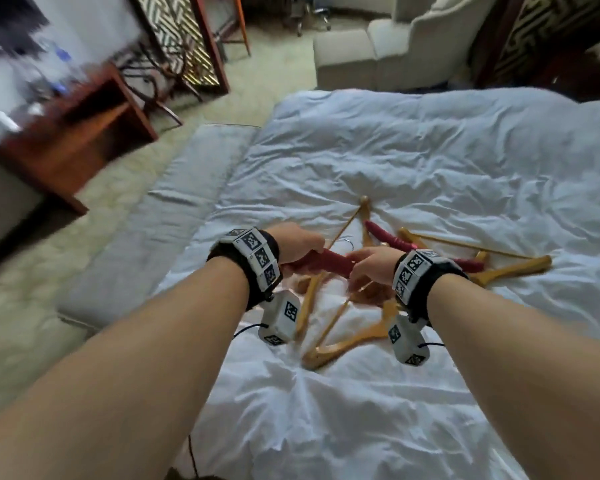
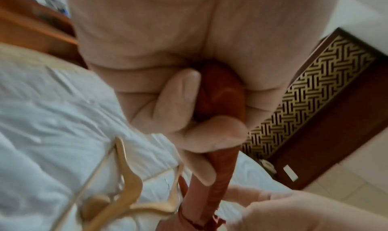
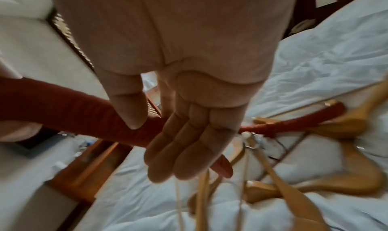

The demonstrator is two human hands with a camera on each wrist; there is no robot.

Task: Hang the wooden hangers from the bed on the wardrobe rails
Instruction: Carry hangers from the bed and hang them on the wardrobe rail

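Observation:
Several wooden hangers lie in a heap on the white duvet, some of light wood. My left hand grips one end of a dark red hanger and holds it just above the heap. In the left wrist view its fingers curl round the red wood. My right hand is at the same hanger's middle. Its fingers are straight in front of the red hanger; contact is unclear. A second red hanger lies behind. No wardrobe rail is in view.
A grey padded bench runs along the bed's left side. Beyond it on the carpet stands a reddish wooden desk with blurred clutter on top. A beige armchair and patterned wooden panels stand past the bed.

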